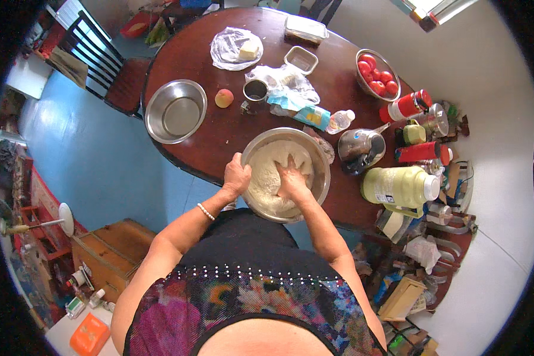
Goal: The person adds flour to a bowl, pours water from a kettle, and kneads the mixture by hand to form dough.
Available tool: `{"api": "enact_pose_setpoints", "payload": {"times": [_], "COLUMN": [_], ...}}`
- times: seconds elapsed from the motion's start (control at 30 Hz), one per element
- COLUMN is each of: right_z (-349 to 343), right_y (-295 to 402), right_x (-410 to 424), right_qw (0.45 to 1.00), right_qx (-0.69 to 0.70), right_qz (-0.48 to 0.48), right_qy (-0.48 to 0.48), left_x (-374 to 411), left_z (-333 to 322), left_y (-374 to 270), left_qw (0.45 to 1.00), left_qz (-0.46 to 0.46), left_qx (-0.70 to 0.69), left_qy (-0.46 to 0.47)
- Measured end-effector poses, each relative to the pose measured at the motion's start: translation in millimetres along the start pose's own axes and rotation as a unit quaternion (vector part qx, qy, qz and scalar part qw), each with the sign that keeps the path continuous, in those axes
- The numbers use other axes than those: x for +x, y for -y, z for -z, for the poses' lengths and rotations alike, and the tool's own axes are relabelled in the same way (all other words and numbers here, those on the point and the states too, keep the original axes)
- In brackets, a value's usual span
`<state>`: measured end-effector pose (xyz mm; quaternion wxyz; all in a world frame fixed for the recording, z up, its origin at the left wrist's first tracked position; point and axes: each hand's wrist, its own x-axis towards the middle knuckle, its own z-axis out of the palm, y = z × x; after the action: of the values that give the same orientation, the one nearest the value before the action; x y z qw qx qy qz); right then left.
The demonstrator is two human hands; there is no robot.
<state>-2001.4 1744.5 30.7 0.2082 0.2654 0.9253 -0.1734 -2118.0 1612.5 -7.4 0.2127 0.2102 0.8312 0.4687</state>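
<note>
A stainless steel basin (324, 182) sits at the near edge of the table, partly over it. Pale flour or crumbly dough (263, 171) fills much of its bottom. My left hand (237, 175) grips the basin's left rim, thumb uppermost. Inside the basin my right hand (292, 181) presses down into the flour with fingers spread; the fingertips are partly sunk in it. Just beyond the basin's right rim lies a crumpled plastic bag (322, 144). Beyond the far rim are a blue printed packet (313, 116) and a small clear plastic bottle (340, 121).
The dark wooden table (191, 155) also bears an empty steel basin (176, 111), a peach (224, 98), a metal cup (255, 90), a bowl of tomatoes (377, 75), a steel kettle (360, 147) and a green thermos (396, 184). A wooden chair (127, 84) stands left.
</note>
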Motion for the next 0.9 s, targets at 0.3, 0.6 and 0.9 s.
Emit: {"api": "enact_pose_setpoints", "payload": {"times": [0.3, 0.6, 0.9], "right_z": [-26.8, -36.0, 16.7], "right_y": [-12.3, -14.5, -22.0], "right_x": [29.3, 43.4, 6.2], "right_qw": [0.999, 0.983, 0.989], "right_qx": [-0.022, 0.115, 0.108], "right_qz": [-0.040, -0.103, 0.028], "right_qy": [-0.022, -0.095, -0.096], "left_x": [-4.5, -2.0, -2.0], "left_z": [3.2, 1.8, 7.6], "left_y": [0.4, -1.4, -6.7], "left_qw": [1.000, 0.999, 0.999], "left_qz": [0.010, 0.017, 0.034], "left_qx": [-0.006, 0.000, 0.001], "left_qy": [0.027, 0.034, 0.013]}}
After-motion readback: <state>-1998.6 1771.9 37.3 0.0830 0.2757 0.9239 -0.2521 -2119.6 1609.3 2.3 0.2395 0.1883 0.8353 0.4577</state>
